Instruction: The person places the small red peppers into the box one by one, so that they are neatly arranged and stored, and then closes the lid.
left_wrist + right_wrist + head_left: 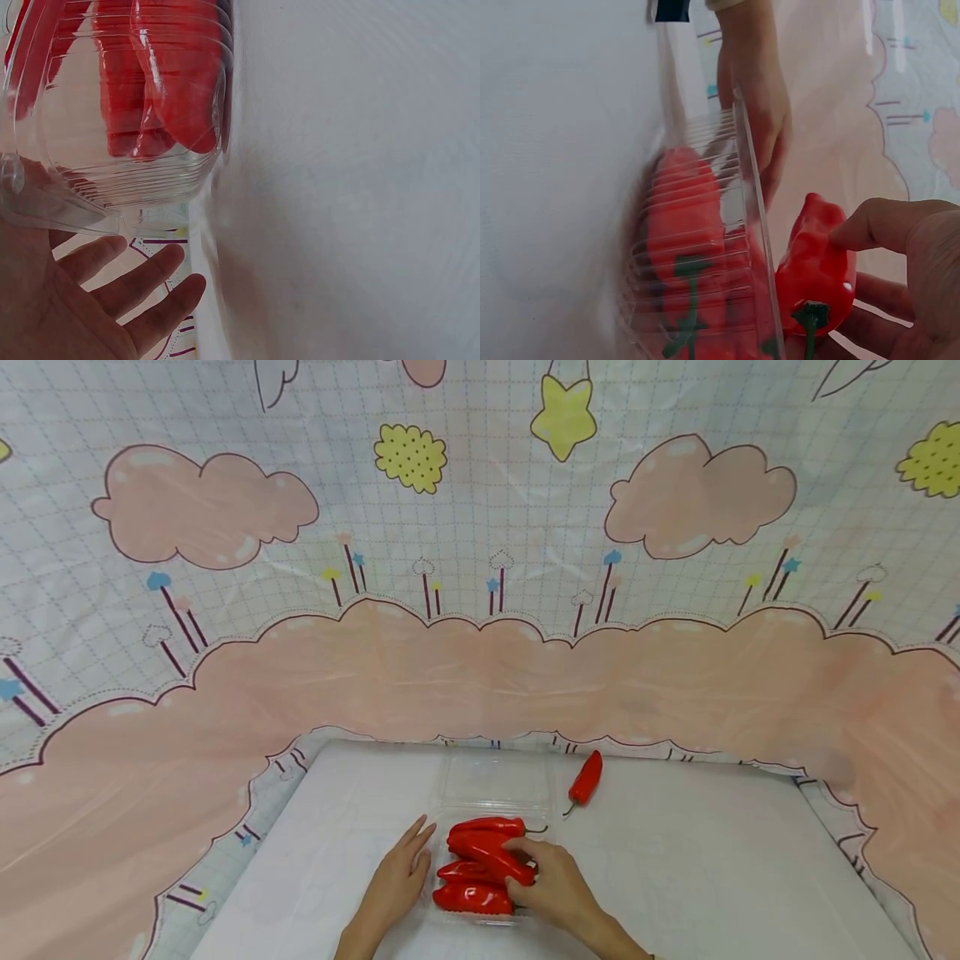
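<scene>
Container [142, 187] of red peppers [472, 899] is standing on the white table [712, 852], its lid [495, 782] lying open. Left hand [399, 874] is holding fingers spread beside it, contact unclear. Right hand [558, 883] is pinching one pepper [483, 851] above the others. Judgement: placing is apparently proceeding; next move is likely calling for gentle release.
</scene>
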